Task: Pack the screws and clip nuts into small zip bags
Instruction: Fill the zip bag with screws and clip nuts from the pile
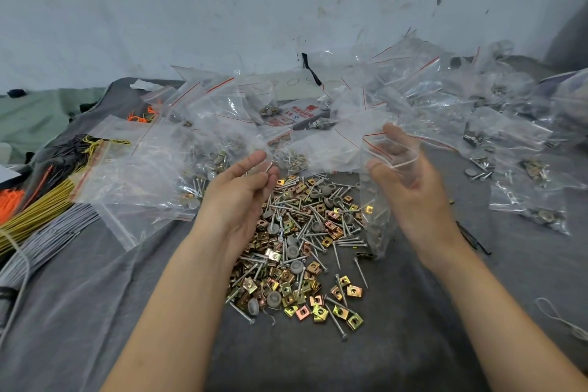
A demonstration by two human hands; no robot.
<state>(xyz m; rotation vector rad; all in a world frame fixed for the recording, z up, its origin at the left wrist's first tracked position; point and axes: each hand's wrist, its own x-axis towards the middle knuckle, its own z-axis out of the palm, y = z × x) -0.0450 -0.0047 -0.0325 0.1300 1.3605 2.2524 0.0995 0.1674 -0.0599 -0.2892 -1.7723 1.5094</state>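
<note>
R hand (410, 188) pinches the zip bag (377, 219) at its mouth; the bag hangs long axis vertical, mouth up, over the right edge of the pile of screws and clip nuts (302, 251). L hand (238, 194), fingers curled, pinches one screw (269, 167), steeply tilted, upper end leaning right towards the bag.

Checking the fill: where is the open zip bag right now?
Head view, right of centre: the right hand holds the open zip bag by its mouth, and it hangs over the right edge of the pile of screws and clip nuts.
</note>
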